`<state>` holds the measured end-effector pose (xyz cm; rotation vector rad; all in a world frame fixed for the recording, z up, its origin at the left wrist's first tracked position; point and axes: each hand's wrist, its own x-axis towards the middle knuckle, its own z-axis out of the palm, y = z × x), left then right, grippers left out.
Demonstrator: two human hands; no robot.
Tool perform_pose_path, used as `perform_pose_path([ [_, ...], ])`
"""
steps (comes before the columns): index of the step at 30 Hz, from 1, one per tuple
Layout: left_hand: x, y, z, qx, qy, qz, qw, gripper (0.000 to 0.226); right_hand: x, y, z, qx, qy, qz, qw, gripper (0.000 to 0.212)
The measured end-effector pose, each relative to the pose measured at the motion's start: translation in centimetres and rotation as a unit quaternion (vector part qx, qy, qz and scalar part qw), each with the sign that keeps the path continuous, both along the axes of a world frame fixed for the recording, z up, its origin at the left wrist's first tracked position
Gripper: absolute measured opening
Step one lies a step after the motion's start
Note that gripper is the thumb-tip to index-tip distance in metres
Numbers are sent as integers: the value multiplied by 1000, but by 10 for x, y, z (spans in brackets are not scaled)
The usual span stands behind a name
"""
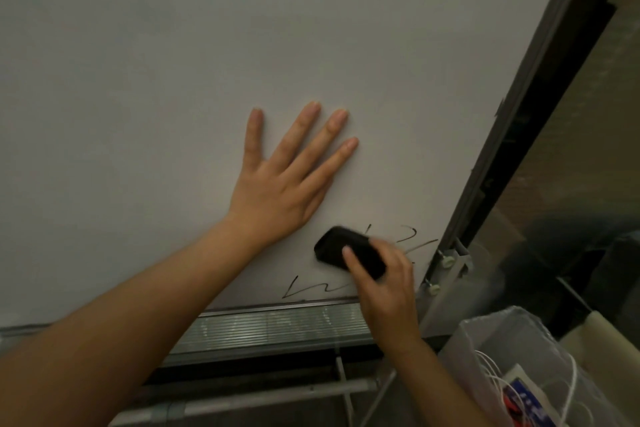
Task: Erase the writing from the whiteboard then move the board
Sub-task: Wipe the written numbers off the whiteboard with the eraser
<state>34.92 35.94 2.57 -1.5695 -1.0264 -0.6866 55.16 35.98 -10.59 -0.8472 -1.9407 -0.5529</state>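
1. Board (173,62): fills most of view, upright, largely wiped; dark frame edge at right, tray along bottom edge.
2. Left hand (277,184): flat on board, fingers straight and spread, gripping nothing; apparently bracing board against wipe pressure.
3. Right hand (384,284): fingers and thumb curled round eraser (349,251), pressed to board near lower right corner, just below left hand.
4. Writing (311,288): dark strokes remaining only in lower right corner; zigzag just above tray, left of right hand; more strokes right of eraser near frame. Blurred, illegible.
5. Step in hand, judged: erasing, near its end; board move not yet begun.
6. Next move, judged: pass eraser down-left over zigzag, then right over strokes by frame, keeping brace. Frame edge and tray lip likely to block pad; angled pass probably needed there.
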Motion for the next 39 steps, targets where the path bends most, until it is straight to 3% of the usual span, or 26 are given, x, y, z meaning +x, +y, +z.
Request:
perform_pose_path([
  [5,0,0,0,1,-1,1,1000,47,2,11,55,19,94,7,995,53],
  [9,1,-1,0,3,-3,0,1000,47,-7,7,47,17,113,5,993,52],
  [19,-1,2,1,4,-3,-3,1000,48,-5,-2,-21,-23,-40,-4,999,91],
  [27,-2,3,2,6,-2,-6,1000,47,21,16,30,-1,60,-15,998,71],
  [31,-2,3,2,5,0,-4,1000,47,27,22,43,15,86,-26,996,72],
  [39,-3,3,3,5,-3,-6,1000,45,34,11,-13,-45,65,-44,996,88],
])
